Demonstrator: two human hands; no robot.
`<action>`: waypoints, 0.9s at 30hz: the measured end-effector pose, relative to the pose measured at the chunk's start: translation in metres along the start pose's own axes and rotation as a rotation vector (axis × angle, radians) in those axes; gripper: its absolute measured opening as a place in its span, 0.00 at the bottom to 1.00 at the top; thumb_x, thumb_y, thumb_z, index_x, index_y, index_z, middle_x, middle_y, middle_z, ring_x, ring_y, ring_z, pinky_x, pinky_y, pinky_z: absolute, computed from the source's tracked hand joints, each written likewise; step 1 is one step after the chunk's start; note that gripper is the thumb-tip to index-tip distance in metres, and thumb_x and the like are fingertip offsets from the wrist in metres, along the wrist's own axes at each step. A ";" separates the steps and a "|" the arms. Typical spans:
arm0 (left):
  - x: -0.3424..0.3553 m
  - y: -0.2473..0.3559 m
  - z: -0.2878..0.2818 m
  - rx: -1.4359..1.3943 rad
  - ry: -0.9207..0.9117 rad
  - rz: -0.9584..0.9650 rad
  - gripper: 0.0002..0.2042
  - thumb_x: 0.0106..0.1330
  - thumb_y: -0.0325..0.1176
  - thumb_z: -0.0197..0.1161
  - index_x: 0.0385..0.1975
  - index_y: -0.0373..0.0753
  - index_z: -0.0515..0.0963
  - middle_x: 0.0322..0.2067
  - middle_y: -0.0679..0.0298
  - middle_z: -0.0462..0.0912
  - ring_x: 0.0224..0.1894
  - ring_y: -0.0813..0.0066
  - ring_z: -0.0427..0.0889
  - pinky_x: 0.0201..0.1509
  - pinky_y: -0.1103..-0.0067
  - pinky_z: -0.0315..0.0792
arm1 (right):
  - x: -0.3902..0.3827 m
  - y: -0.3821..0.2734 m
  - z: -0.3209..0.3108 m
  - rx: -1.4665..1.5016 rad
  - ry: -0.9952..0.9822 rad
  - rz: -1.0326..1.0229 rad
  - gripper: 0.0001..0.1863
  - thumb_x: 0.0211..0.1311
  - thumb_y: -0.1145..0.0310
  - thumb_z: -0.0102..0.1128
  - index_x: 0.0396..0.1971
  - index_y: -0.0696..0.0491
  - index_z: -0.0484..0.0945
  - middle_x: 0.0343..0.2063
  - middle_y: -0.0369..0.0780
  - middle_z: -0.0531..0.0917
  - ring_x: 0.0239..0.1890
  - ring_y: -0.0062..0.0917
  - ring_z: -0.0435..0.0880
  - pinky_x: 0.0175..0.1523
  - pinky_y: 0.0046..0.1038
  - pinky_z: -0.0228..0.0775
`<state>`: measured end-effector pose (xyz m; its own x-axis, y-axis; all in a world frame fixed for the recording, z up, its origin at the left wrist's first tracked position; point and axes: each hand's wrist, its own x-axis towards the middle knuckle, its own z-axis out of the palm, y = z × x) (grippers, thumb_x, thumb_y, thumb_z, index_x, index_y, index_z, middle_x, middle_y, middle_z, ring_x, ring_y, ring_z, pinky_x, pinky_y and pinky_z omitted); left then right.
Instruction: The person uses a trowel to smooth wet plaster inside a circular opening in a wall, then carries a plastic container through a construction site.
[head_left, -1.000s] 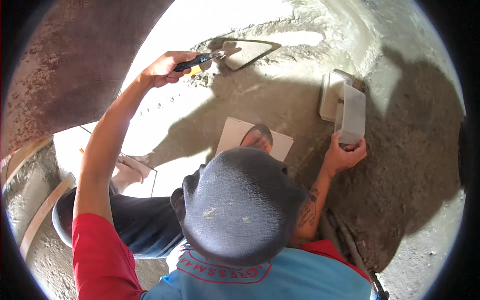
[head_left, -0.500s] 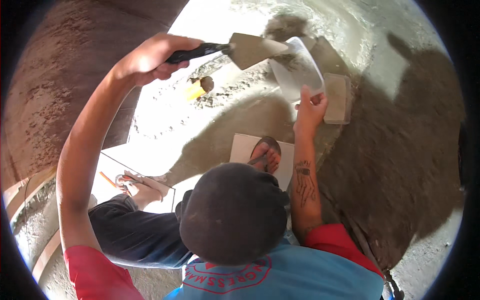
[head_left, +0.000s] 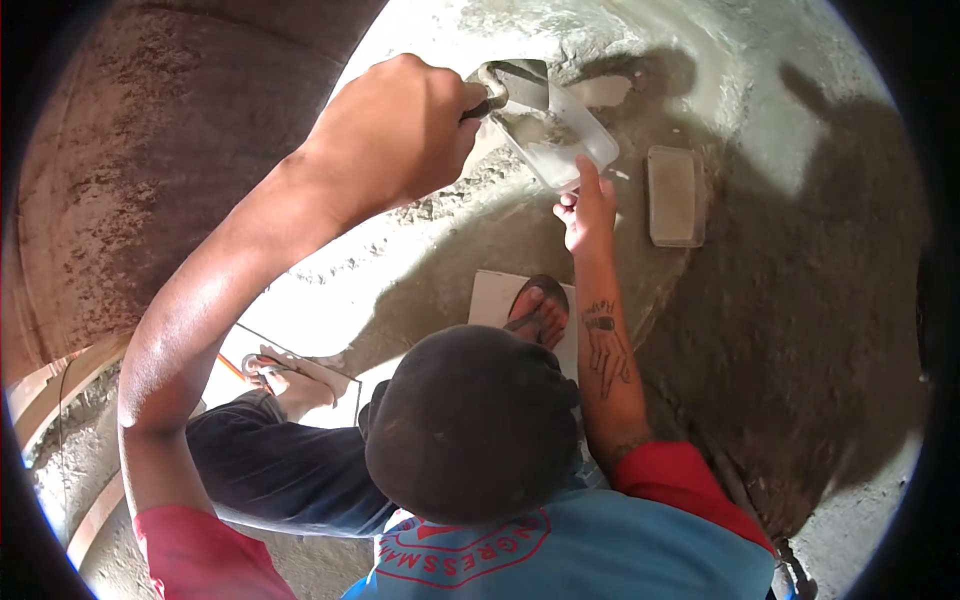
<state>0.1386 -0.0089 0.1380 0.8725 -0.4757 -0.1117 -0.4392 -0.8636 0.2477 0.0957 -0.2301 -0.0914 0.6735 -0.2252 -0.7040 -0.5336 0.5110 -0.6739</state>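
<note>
The grip of the left hand [head_left: 405, 125], at 11 o'clock from the middle of the view, is closed around the black handle of a flat metal trowel [head_left: 527, 84], most of that handle hidden by the fist. The wrist is raised and bent, which seems to bring the blade across, toward the container instead of down to the ground. The right hand [head_left: 590, 212], at 1 o'clock, has its grip clamped on the near end of a translucent, straight-sided plastic container [head_left: 574, 152]. Holding it there probably leaves its far end free for the blade, which overlaps it in view at 12 to 1 o'clock; whether metal touches plastic cannot be told. The container looks tilted, and the dark patch inside could be mix or shadow.

A second translucent rectangular plastic container [head_left: 676, 196] lies on the rough grey-brown ground [head_left: 790, 340] at 2 o'clock, apart from both hands, perhaps set aside within the right arm's reach. Near the middle, a foot in a dark sandal [head_left: 543, 312] rests on a pale square tile [head_left: 490, 291], which likely gives firm footing.
</note>
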 end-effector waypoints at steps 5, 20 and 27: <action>-0.010 0.001 -0.006 -0.089 0.034 0.000 0.08 0.61 0.31 0.59 0.35 0.36 0.82 0.23 0.48 0.81 0.28 0.50 0.83 0.37 0.62 0.78 | -0.004 -0.007 0.008 -0.007 -0.044 0.014 0.21 0.56 0.51 0.68 0.35 0.51 0.70 0.25 0.33 0.70 0.20 0.15 0.65 0.23 0.22 0.60; -0.037 -0.026 -0.020 -0.301 0.041 -0.262 0.15 0.66 0.33 0.61 0.49 0.32 0.81 0.25 0.50 0.85 0.22 0.76 0.80 0.30 0.77 0.75 | 0.022 -0.034 0.007 -0.562 0.203 -0.495 0.30 0.51 0.57 0.71 0.48 0.60 0.71 0.33 0.39 0.78 0.29 0.22 0.77 0.29 0.25 0.69; -0.050 -0.067 0.017 -0.327 -0.010 -0.414 0.18 0.66 0.37 0.59 0.51 0.31 0.79 0.29 0.49 0.85 0.28 0.78 0.81 0.37 0.76 0.75 | 0.009 -0.061 -0.023 -0.023 0.032 -0.201 0.17 0.58 0.57 0.64 0.35 0.53 0.72 0.22 0.35 0.73 0.20 0.16 0.66 0.21 0.20 0.60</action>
<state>0.1209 0.0705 0.1108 0.9561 -0.1089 -0.2721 0.0327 -0.8829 0.4683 0.1223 -0.2826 -0.0617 0.7513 -0.3472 -0.5612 -0.4018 0.4341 -0.8063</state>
